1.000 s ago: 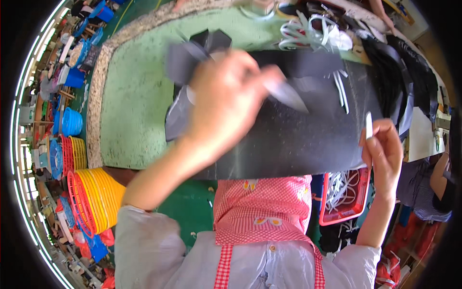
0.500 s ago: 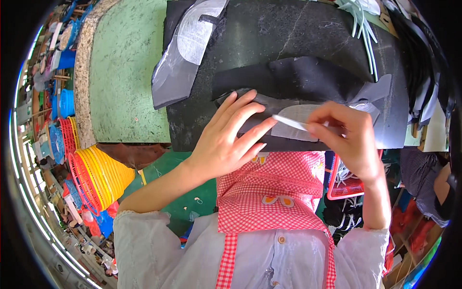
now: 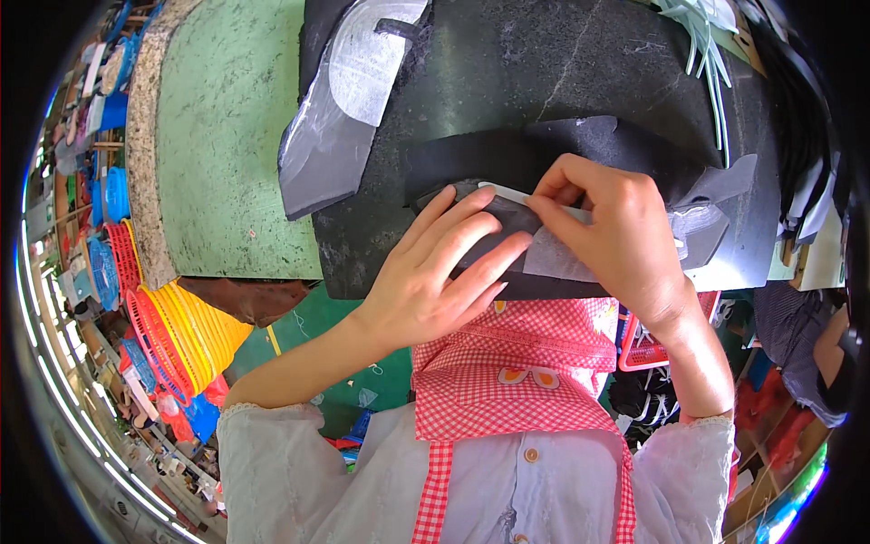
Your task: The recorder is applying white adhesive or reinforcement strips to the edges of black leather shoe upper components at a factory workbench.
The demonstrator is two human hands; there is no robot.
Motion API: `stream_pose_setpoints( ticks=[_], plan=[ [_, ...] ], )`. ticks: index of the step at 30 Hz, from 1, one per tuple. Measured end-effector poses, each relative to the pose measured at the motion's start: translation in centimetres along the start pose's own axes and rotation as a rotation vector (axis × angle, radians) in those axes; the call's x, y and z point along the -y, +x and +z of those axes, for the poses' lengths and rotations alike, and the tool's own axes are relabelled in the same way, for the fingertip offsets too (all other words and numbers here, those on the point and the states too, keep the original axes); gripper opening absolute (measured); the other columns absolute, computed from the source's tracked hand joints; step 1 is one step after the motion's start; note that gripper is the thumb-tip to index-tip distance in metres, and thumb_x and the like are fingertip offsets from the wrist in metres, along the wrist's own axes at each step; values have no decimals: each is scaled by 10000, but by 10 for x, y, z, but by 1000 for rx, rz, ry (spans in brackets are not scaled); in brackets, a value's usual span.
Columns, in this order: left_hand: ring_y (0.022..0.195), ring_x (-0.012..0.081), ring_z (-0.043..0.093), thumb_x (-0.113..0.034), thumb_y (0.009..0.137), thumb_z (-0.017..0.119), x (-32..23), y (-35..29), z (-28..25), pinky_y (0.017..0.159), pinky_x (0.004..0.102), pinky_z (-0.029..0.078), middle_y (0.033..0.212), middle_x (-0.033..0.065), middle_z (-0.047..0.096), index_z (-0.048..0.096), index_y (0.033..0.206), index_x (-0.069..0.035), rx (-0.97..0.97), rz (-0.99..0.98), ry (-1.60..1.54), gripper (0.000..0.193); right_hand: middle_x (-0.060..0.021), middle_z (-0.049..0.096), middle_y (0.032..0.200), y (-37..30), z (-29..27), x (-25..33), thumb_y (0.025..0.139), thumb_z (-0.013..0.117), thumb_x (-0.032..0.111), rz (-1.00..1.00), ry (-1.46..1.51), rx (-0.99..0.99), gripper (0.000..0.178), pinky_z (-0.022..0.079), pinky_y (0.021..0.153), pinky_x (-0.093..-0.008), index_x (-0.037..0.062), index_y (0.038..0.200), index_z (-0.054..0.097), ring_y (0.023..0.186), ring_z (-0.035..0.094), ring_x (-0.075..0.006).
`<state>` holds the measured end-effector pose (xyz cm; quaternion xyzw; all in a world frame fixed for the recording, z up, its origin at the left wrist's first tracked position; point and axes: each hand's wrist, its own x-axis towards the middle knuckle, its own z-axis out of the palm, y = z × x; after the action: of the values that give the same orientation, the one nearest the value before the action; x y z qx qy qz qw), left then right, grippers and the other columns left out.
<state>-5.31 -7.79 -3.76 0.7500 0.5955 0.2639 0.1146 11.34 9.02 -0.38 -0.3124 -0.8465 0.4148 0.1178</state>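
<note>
A flat dark sheet piece [image 3: 494, 238] with a silvery-grey patch lies near the front edge of the black work board [image 3: 471, 100]. My left hand [image 3: 433, 263] rests on it with fingers spread, pressing its left part. Pinched between thumb and fingers of my right hand [image 3: 616, 231] is a thin white strip [image 3: 503, 191]. Its left end lies along the piece's upper edge, next to my left fingertips. Behind the piece a black flap [image 3: 507, 150] rises in a curve. My right hand hides part of the silvery patch.
Another dark piece with a silver patch [image 3: 367, 77] lies at the board's far left. Pale strips [image 3: 707, 54] hang over the far right, near a stack of black pieces [image 3: 802, 118]. Yellow and red baskets [image 3: 186, 335] stand left, beyond the green tabletop [image 3: 231, 136].
My right hand has moved left and slightly away from me, bringing the white strip to the piece's upper edge by my left fingertips. My left hand has stayed on the piece.
</note>
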Motion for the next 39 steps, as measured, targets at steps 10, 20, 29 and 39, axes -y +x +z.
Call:
stream_pose_setpoints(
  ticks=[10, 20, 29, 39],
  plan=[
    [1219, 326, 537, -350, 815, 792, -7, 12, 4, 1067, 504, 437, 1351, 101, 545, 705, 1388, -146, 1, -83, 198, 614, -43, 698, 814, -68, -69, -24, 925, 772, 23, 416, 84, -88, 225, 493, 624, -242, 12, 1124, 669, 716, 681, -84],
    [1148, 316, 547, -245, 844, 794, -15, 43, -7, 1000, 481, 409, 1242, 106, 583, 727, 1295, -130, 66, -156, 211, 470, -54, 766, 902, -58, -70, -55, 909, 778, 28, 385, 81, -228, 134, 554, 711, -232, 19, 1028, 716, 786, 712, -83],
    [1335, 255, 548, -226, 823, 771, -52, 80, 54, 1121, 434, 449, 1503, 70, 584, 661, 1394, -107, 102, 107, 16, 594, -32, 717, 888, -72, -91, -68, 886, 811, 46, 482, 142, -320, 176, 555, 686, -260, -1, 1025, 714, 785, 679, -88],
    [1303, 253, 571, -193, 831, 774, -49, 88, 52, 1058, 441, 451, 1482, 62, 603, 668, 1389, -117, 92, 145, 7, 573, -40, 752, 925, -74, -97, -82, 919, 775, 31, 380, 191, -303, 151, 570, 725, -231, -10, 1062, 745, 839, 692, -78]
  ],
)
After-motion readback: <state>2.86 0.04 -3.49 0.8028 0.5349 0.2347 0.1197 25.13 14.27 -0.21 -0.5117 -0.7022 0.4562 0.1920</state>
